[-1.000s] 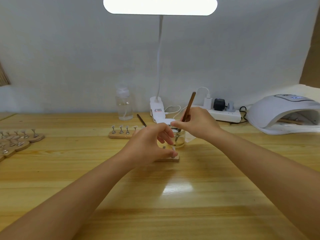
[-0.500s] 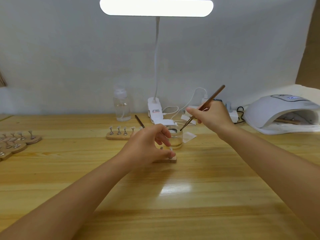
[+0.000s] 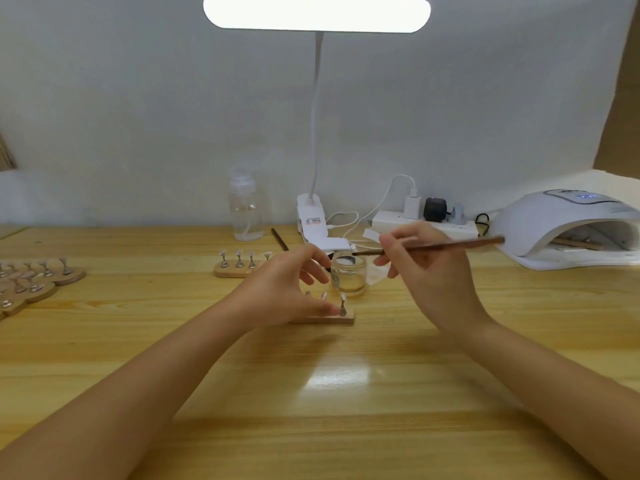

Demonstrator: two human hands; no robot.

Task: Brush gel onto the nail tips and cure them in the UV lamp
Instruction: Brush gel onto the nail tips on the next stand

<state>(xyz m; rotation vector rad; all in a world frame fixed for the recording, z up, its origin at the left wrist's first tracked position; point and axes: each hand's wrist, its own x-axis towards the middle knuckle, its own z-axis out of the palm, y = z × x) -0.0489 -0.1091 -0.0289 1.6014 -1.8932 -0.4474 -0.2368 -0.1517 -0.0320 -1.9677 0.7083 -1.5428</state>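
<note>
I am watching both hands working over the wooden table (image 3: pixel 104 341). The right hand (image 3: pixel 433 271) is pinching a thin brown brush (image 3: pixel 450 244) between thumb and fingertips, the handle lying almost level and pointing right toward the UV lamp (image 3: pixel 561 226), the bristle end reaching left over the mouth of a small glass jar (image 3: pixel 348 273) holding a little clear liquid. The left hand (image 3: pixel 287 289) is resting on a small wooden stand (image 3: pixel 343 319) in front of the jar, thumb tip touching the stand beside the rightmost nail tip (image 3: pixel 343 298) on its metal post, the other fingers loosely curled above it; I am not seeing it grip the stand firmly. The UV lamp is sitting at the far right, its opening facing me, something wooden lying inside it that I cannot make out. Behind the left hand a second stand (image 3: pixel 235 270) is carrying four nail tips, and more stands (image 3: pixel 34 282) are lying at the left edge. A clear bottle (image 3: pixel 244 209), a clip-on desk lamp (image 3: pixel 317 12) and a power strip (image 3: pixel 415 223) are standing along the back wall.
</note>
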